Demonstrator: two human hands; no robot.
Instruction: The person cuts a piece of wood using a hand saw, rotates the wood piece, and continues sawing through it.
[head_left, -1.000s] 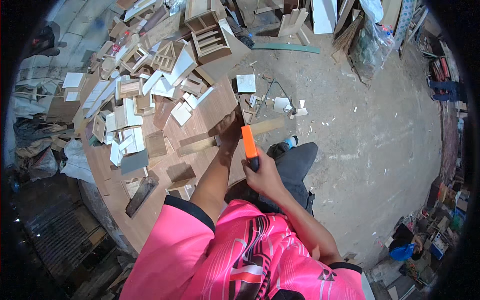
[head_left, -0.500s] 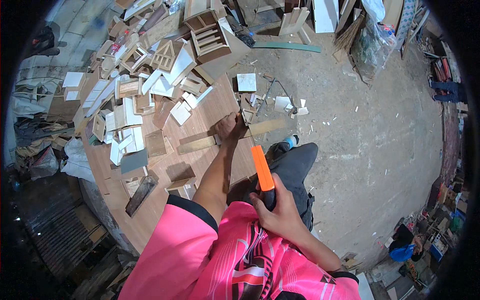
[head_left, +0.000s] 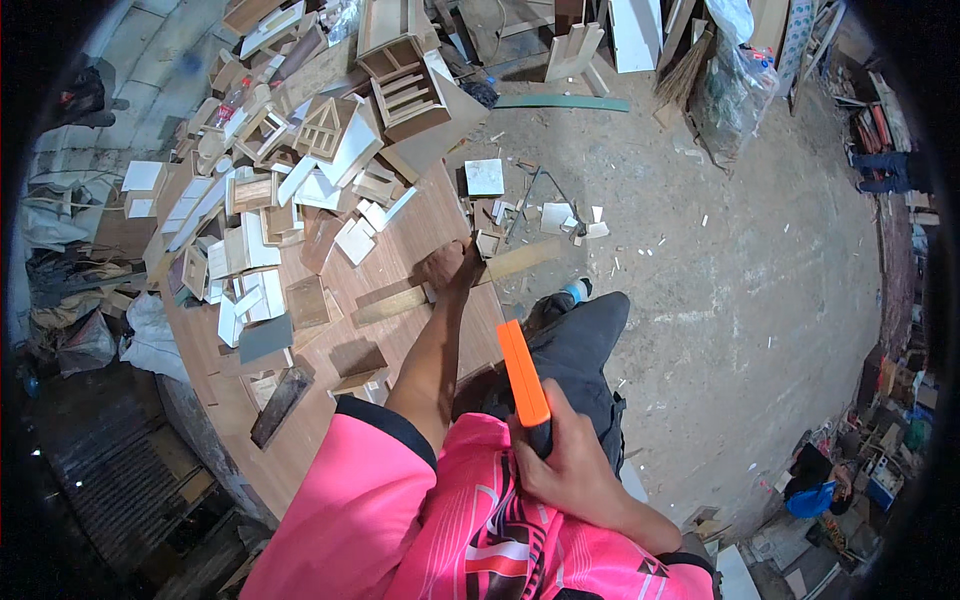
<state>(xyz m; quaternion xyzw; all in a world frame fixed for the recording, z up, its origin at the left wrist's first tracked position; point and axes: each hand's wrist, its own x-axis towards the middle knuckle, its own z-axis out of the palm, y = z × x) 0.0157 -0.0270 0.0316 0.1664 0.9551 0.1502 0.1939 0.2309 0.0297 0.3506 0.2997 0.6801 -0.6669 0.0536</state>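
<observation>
My left hand is closed over a narrow light wooden strip near the right edge of the wooden worktable. The strip's far end sticks out past the edge, above the floor. In front of my body, my right hand is wrapped around the black grip of an orange-and-black tool. Its orange part points away from me, toward the table's edge. I cannot make out a blade or the tool's exact kind. A small wooden box-like piece appears just beyond my left hand.
Small wooden frames, boxes and white boards are heaped on the table's left and far side. A dark wood block lies nearer. Offcuts and a white square board lie on the floor. A broom stands beside a plastic bag.
My right hand and the orange-and-black tool have come slightly nearer to my body. My left hand stays on the strip, and the whole view has shifted a little.
</observation>
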